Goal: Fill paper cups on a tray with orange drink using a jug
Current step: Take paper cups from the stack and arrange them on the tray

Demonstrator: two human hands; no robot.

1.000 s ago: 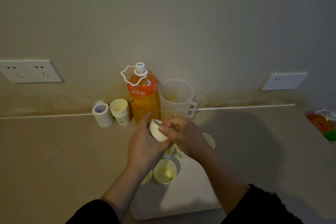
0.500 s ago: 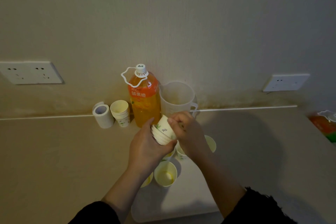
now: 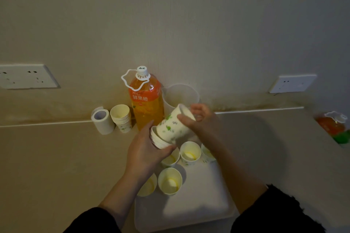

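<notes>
Two dark sleeves (image 3: 94,221) at the bottom edge, with bare forearms reaching over a white tray (image 3: 198,212) on the beige counter (image 3: 56,166). Five tray cups (image 3: 169,183) stand upright on the tray's far half, two nearer and three behind. Each has a thin yellow-orange trace at the bottom, and the leftmost ones are partly hidden by the left wrist.

The left hand (image 3: 145,149) is above the tray. Its fingers and thumb curl round the rim end of a nested cup stack (image 3: 158,141), held off the surface. The right hand (image 3: 202,121) is just beyond it, thumb and fingertips pinching the base end of the outer cup (image 3: 171,126), white with green leaf print.

The outer cup's long axis is tilted, lower-left to upper-right. The mouth end faces the left palm and the base points up and away toward the jug. Several inner rims stick out past the mouth end.

Against the wall stands the orange drink bottle (image 3: 145,104), upright and capped, with a white carry loop. The translucent jug (image 3: 180,96) is upright just right of it, its lower part hidden by the right hand and the outer cup.

Left of the bottle are a spare cup stack (image 3: 121,117), mouth up, and beside it a white roll (image 3: 102,121). A second bottle (image 3: 333,125) sits at the far right edge. There are two wall sockets, the left socket (image 3: 26,76) and the right socket (image 3: 292,83).
</notes>
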